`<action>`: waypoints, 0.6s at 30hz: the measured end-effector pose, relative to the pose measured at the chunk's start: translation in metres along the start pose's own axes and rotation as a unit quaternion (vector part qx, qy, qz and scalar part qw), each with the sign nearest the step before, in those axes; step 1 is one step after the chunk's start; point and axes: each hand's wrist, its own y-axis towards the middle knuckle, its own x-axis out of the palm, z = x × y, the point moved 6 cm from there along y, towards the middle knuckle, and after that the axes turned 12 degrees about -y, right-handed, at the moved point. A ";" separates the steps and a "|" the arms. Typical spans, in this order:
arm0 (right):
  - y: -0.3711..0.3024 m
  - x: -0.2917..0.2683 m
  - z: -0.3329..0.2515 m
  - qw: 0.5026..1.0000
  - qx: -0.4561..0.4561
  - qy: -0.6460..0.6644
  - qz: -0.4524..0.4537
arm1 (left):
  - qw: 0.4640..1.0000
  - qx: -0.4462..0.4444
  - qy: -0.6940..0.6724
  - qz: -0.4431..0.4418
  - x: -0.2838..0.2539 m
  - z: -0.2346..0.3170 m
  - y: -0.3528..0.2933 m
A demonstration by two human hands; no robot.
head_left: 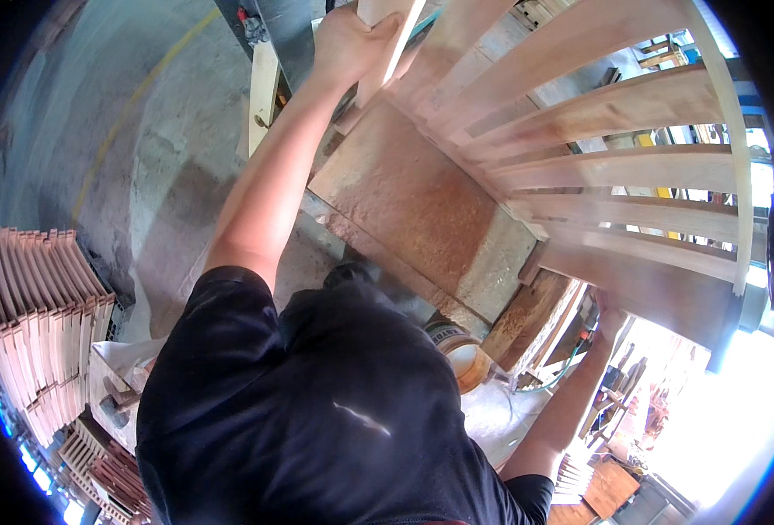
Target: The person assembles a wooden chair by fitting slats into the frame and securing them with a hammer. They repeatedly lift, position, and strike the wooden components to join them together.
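A large slatted wooden frame (614,170) stands tilted over a worn wooden work surface (413,201), its several pale slats running out to a long rail at the right. At the top, my left hand (348,42) is closed round the board at one end of the frame, with my arm stretched far forward. My right hand (613,319) grips the lower edge of the wide board at the frame's other end. The fingers of that hand are partly hidden behind the board.
Just right of my body, a round bucket (467,360) sits below the work surface. Tall stacks of slatted wooden pieces (41,332) stand at the left, near a hammer (116,409) on a pale box. A thin green hose (566,369) hangs near my right forearm.
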 end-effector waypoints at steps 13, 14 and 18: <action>-0.160 -0.004 0.104 0.803 0.219 -0.554 0.011 | 0.991 0.123 0.055 -0.007 -0.009 -0.012 0.005; -0.171 -0.004 0.127 0.848 0.223 -0.479 0.040 | 0.994 0.088 0.064 -0.005 0.002 -0.009 0.003; -0.174 0.022 0.165 0.906 0.201 -0.358 0.100 | 0.998 0.055 0.011 -0.009 0.000 -0.036 0.020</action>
